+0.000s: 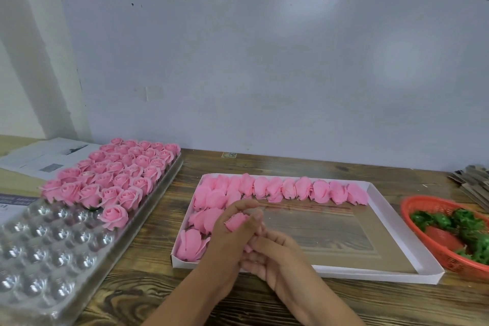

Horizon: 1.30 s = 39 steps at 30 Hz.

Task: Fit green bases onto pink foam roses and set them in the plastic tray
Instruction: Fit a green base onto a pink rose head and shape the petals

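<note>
Head view: I see the left hand [232,230] pinching a pink rose [236,220] above the white box [381,276]. The right hand [275,257], fingers curled, touches it from below; whether it grips, I cannot tell. Tray [39,259] left, green bases [465,222] in basket [434,249] right.

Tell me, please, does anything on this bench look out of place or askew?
Nothing stands out: roses sit upright in the plastic tray, loose ones line the white box, and green bases stay inside the red basket.

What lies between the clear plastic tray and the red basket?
The head view shows the white cardboard box of pink foam roses on the wooden table.
</note>
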Tool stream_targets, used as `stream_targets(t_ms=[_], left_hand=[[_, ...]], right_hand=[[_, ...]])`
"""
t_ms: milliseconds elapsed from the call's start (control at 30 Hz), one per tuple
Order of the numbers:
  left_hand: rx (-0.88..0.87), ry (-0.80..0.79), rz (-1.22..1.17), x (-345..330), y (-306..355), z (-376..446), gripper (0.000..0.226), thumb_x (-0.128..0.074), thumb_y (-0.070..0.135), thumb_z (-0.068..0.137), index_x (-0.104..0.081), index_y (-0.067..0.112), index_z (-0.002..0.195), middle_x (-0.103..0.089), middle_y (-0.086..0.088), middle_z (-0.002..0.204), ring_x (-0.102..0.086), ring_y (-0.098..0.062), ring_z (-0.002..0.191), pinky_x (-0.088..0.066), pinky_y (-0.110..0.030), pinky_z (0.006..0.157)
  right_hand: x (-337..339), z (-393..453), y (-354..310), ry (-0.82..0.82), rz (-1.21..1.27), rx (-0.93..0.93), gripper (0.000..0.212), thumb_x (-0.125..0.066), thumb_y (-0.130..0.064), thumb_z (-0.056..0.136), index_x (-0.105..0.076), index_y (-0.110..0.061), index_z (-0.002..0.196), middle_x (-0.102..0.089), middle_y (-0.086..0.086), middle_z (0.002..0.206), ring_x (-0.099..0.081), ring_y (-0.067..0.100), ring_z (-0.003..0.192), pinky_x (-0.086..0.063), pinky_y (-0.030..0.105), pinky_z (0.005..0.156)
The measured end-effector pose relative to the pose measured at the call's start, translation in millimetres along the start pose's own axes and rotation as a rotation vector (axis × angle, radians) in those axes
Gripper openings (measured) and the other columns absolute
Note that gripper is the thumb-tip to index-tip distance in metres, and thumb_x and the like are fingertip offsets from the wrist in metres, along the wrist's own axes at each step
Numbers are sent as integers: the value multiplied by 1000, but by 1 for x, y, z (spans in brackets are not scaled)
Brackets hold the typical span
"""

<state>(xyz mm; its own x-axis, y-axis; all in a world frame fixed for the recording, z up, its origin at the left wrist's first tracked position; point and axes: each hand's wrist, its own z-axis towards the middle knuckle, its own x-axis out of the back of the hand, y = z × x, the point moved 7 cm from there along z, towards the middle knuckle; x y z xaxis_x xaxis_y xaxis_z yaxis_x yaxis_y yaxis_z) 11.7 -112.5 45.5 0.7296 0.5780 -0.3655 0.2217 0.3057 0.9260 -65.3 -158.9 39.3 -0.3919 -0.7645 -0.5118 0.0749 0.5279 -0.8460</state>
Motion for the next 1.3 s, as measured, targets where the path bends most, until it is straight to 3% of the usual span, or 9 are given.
stream_targets(t_ms=[100,233,333,500,667,867,1033,1200,1300], left_hand=[[-7,-12,-50,1,0,1,34,-89,37,65,-75,26,94,-61,-2,68,-64,-14,72,-57,-25,69],[7,22,-146,5,-2,4,12,-82,33,79,-74,25,85,-56,-2,64,-61,-13,68,-56,-25,62],[18,44,-159,8,-4,6,11,-77,35,78,-72,25,80,-54,-1,65,-59,-11,63,-55,-24,57],[-14,63,-93,12,-6,8,20,-75,42,79,-70,23,81,-55,0,67,-61,-13,70,-56,-28,67],[-67,-12,157,8,-4,6,34,-79,52,75,-72,30,100,-69,3,87,-63,-11,80,-53,-24,72],[-150,-154,237,-5,7,0,25,-82,28,79,-74,27,103,-75,-9,95,-70,-13,86,-56,-23,77],[-179,-292,233,-18,9,-6,38,-87,16,78,-70,23,111,-71,-20,94,-72,-23,80,-59,-30,72],[-264,-125,350,-7,11,-2,25,-83,21,80,-75,32,102,-76,0,102,-71,-14,100,-56,-22,82],[-264,-103,346,-4,11,-1,23,-82,19,83,-76,30,102,-77,0,100,-72,-11,94,-55,-20,78]], right_hand=[[1,-3,7,0,-24,-142,19,-70,-24,72,-75,-6,73,-66,16,76,-65,21,64,-56,27,63],[0,-4,15,-19,-8,-259,37,-63,-34,75,-76,0,72,-67,18,73,-65,22,59,-54,27,53],[0,-2,13,-4,-25,-202,37,-65,-38,75,-78,-4,74,-68,17,71,-66,22,60,-56,27,55],[3,-1,6,11,-109,-79,41,-76,-21,71,-65,1,105,-68,17,78,-65,17,58,-56,26,55],[8,-2,-5,64,-113,-42,35,-63,-36,83,-68,-1,87,-63,16,68,-56,17,51,-48,24,47],[30,-1,-14,208,-202,-42,51,-49,-45,97,-69,0,83,-59,15,59,-51,18,42,-38,23,37],[36,0,-16,215,-210,-21,53,-49,-49,95,-76,-7,79,-55,12,56,-50,18,43,-38,24,38],[39,1,-18,232,-297,-33,54,-51,-54,92,-72,-8,73,-63,14,62,-54,18,44,-42,23,38],[42,-3,-29,277,-355,103,37,-59,-46,91,-70,-11,91,-70,8,75,-64,17,59,-50,26,49]])
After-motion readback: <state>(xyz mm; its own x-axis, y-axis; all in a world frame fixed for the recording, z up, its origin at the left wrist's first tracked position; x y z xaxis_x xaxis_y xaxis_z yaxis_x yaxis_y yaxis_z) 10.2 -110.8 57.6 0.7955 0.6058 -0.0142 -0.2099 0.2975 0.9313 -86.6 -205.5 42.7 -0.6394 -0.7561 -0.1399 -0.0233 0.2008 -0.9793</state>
